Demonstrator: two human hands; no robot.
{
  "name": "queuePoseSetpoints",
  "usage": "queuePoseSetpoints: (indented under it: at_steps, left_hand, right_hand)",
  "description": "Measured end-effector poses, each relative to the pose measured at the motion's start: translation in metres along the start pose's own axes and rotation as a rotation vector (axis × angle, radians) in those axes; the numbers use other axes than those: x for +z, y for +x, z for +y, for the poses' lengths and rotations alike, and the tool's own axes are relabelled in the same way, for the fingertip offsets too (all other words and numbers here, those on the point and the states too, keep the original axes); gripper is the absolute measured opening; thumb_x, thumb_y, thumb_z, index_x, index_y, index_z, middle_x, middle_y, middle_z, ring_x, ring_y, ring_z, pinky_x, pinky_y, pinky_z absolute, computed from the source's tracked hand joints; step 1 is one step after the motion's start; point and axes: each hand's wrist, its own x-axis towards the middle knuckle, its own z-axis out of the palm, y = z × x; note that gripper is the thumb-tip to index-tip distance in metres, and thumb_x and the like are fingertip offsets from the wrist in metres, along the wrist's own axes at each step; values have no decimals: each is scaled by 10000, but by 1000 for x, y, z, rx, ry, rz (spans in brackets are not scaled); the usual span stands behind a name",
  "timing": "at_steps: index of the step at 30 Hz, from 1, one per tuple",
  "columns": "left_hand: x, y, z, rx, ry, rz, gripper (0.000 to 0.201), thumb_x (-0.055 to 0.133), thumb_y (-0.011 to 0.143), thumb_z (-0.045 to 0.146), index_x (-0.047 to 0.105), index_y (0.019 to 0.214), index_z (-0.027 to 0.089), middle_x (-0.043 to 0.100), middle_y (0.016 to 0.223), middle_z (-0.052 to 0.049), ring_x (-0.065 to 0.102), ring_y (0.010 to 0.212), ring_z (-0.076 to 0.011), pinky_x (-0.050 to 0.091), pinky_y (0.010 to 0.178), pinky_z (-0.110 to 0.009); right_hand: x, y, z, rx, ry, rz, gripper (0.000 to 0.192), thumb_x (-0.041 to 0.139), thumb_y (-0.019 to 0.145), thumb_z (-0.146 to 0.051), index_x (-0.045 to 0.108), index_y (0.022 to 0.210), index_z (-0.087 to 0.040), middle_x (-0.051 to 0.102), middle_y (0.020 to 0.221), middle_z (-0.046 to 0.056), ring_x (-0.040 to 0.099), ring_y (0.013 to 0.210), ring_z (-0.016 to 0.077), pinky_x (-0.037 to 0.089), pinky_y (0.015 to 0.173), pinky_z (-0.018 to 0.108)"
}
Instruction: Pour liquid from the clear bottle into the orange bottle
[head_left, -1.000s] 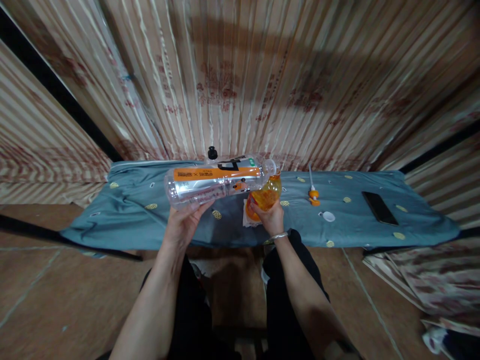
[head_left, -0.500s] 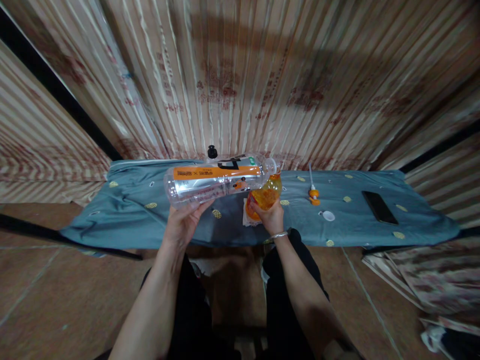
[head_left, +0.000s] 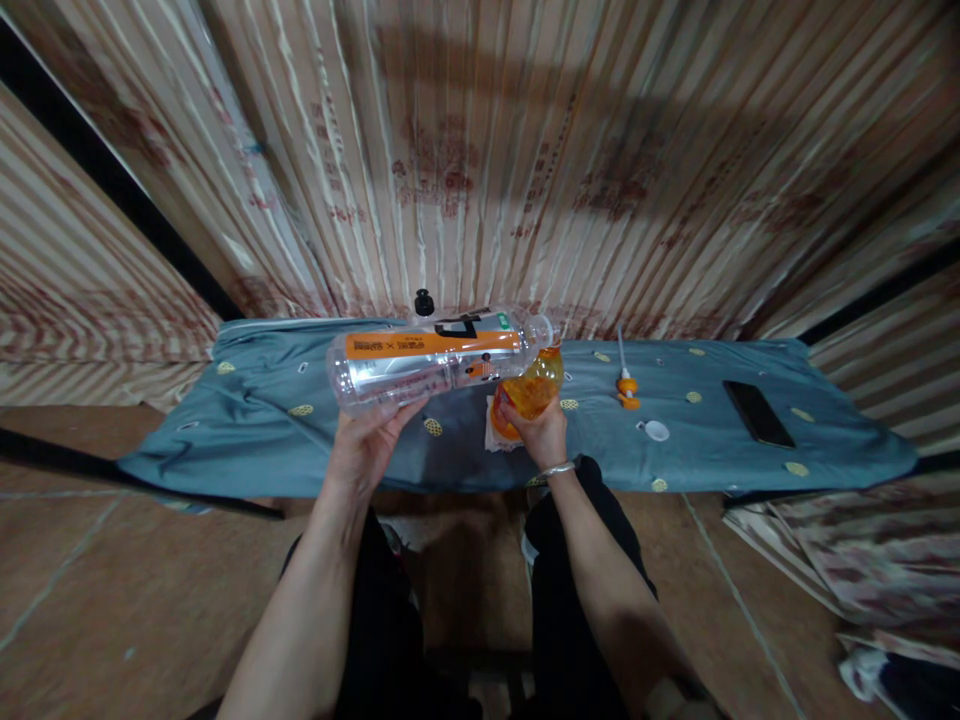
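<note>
My left hand (head_left: 367,445) grips a large clear plastic bottle (head_left: 435,360) with an orange label, held nearly flat on its side. Its mouth points right and rests at the opening of a small bottle of orange liquid (head_left: 531,393). My right hand (head_left: 541,432) holds that small bottle, tilted slightly, above a white cloth or paper (head_left: 493,437). Both bottles hover over a low table covered with a blue-grey patterned cloth (head_left: 247,420).
An orange pump top with a white tube (head_left: 625,380) and a white cap (head_left: 657,431) lie right of the small bottle. A black phone (head_left: 757,413) lies further right. A black cap (head_left: 424,302) stands at the table's back edge. Striped curtains hang behind.
</note>
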Motion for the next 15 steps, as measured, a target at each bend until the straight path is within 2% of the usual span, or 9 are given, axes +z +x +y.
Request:
queuePoseSetpoints:
  at_steps: [6, 11, 15]
  left_hand:
    - [0, 0, 0, 3, -2, 3, 715, 1023, 490, 269, 790, 1163, 209, 846, 1078, -117, 800, 1068, -340, 648, 983, -460]
    - [1, 0, 0, 9, -10, 6, 698, 1010, 503, 244, 794, 1167, 235, 850, 1076, -89, 812, 1019, -306, 661, 946, -421]
    - [2, 0, 1, 8, -8, -4, 700, 1010, 496, 247, 797, 1163, 241, 851, 1060, -81, 815, 1000, -303, 662, 944, -430]
  right_hand:
    - [1, 0, 1, 25, 0, 2, 730, 895, 581, -600, 592, 1116, -206, 813, 1023, 155, 782, 1020, 378, 620, 876, 484]
    - [1, 0, 2, 11, 8, -1, 751, 880, 589, -626, 595, 1145, -209, 815, 1024, 143, 781, 1000, 356, 615, 860, 463]
    - [0, 0, 0, 20, 7, -7, 743, 874, 581, -638, 589, 1121, -215, 816, 1013, 152, 779, 996, 361, 613, 830, 445]
